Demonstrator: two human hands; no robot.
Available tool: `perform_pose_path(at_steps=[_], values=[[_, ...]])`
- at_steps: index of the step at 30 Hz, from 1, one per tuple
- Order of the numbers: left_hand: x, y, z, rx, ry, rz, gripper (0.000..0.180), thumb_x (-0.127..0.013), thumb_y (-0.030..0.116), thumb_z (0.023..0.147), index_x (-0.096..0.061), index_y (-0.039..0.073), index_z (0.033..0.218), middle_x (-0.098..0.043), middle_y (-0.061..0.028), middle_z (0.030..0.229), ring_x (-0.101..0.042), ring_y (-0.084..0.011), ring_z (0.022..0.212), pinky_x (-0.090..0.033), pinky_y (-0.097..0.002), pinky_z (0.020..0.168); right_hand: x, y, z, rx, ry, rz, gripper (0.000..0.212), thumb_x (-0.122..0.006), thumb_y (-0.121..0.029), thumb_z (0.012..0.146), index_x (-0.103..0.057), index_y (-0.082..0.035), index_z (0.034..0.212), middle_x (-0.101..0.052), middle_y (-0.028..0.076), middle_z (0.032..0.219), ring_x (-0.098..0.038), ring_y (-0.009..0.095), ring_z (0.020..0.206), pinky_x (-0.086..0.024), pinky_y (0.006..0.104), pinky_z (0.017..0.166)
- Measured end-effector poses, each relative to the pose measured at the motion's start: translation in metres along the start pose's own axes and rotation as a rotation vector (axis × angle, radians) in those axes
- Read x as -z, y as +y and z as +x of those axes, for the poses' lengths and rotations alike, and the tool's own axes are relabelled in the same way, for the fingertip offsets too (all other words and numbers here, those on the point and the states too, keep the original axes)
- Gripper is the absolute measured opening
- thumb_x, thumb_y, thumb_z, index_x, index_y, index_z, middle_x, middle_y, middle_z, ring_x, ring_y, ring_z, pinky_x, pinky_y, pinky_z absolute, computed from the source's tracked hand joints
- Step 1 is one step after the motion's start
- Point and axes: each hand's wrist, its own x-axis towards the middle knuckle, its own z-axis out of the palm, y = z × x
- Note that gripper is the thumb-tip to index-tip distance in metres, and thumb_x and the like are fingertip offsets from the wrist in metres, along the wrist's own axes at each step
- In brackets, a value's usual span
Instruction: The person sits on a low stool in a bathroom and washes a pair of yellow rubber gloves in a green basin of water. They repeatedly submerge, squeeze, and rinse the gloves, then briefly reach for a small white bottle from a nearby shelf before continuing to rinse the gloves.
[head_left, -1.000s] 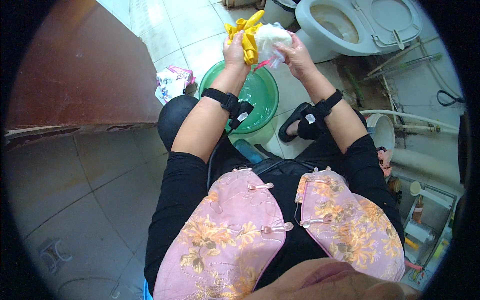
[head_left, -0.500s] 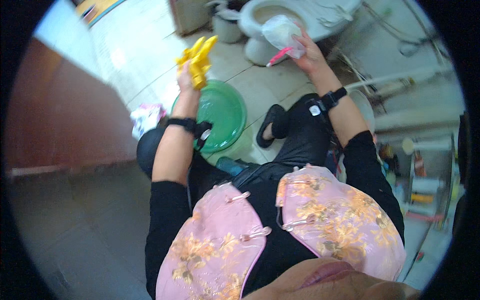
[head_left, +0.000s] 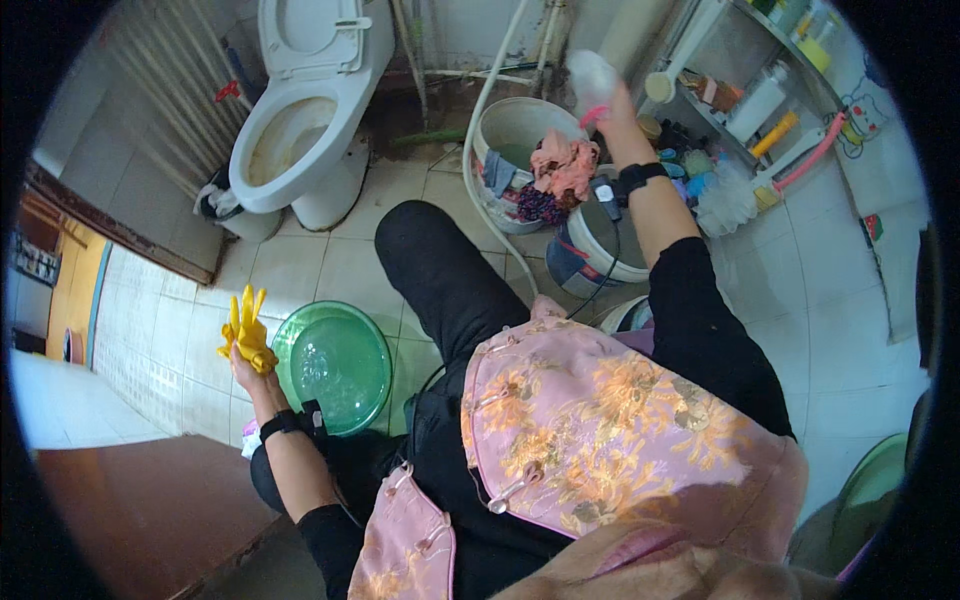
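Note:
My left hand (head_left: 243, 368) grips a pair of yellow rubber gloves (head_left: 245, 326), held out low at the left beside a green plastic basin (head_left: 335, 362) on the tiled floor. My right hand (head_left: 612, 103) is stretched far forward and up, closed on a whitish, blurred bottle with a pink part (head_left: 591, 84), above a white bucket (head_left: 512, 137) that holds pink and dark cloths (head_left: 565, 166). Both wrists wear black bands. My black trouser leg and pink flowered top fill the middle.
A white toilet (head_left: 300, 110) with its seat up stands at the back left, a small bin (head_left: 222, 205) beside it. A hose (head_left: 484, 120) runs down to the bucket. A second pail (head_left: 606, 240) sits nearer. A shelf rack with bottles and brushes (head_left: 748, 110) is at the right.
The view has swung to the right toward the toilet, bucket and shelves. My hands have parted: the left dropped low with the gloves, the right reached up toward the shelf with the bottle.

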Motion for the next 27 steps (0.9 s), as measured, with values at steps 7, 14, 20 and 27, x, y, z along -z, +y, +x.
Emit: perform_pose_path(at_steps=[7,14,20,27], values=[[0.002,-0.007,-0.002,0.038,0.147,0.124,0.038,-0.040,0.026,0.093,-0.048,0.001,0.121,-0.058,-0.0143,0.111,-0.060,-0.0295,0.098,-0.050,-0.0388,0.084,0.128,-0.116,0.036,0.408,0.588,0.014,0.029,-0.059,-0.015,0.086,-0.051,-0.006,0.112,-0.061,0.012,0.098,-0.062,0.030,0.088,-0.053,0.0382,0.061],[-0.016,-0.010,-0.014,0.036,0.179,0.079,0.037,-0.042,0.022,0.092,-0.046,-0.002,0.121,-0.056,-0.0173,0.113,-0.058,-0.0328,0.100,-0.049,-0.0428,0.087,0.129,-0.159,0.064,0.574,0.521,-0.029,0.069,-0.065,0.003,0.076,-0.028,-0.015,0.131,-0.043,0.015,0.125,-0.052,0.038,0.107,-0.053,0.0512,0.065],[-0.016,-0.008,-0.015,0.049,0.098,0.112,0.040,-0.042,0.024,0.093,-0.045,-0.002,0.124,-0.055,-0.0176,0.116,-0.058,-0.0336,0.102,-0.049,-0.0433,0.087,0.140,-0.168,0.098,0.449,0.708,-0.461,0.079,-0.064,0.007,0.073,-0.021,-0.013,0.135,-0.040,0.019,0.125,-0.055,0.036,0.099,-0.056,0.0426,0.063],[-0.013,-0.005,-0.022,0.106,0.048,0.096,0.042,-0.043,0.028,0.093,-0.046,0.000,0.124,-0.058,-0.0140,0.113,-0.060,-0.0299,0.098,-0.052,-0.0387,0.080,0.154,-0.146,0.100,0.603,0.655,-0.795,0.078,-0.066,-0.001,0.074,-0.024,-0.006,0.140,-0.035,0.020,0.132,-0.052,0.029,0.106,-0.052,0.0358,0.071]])
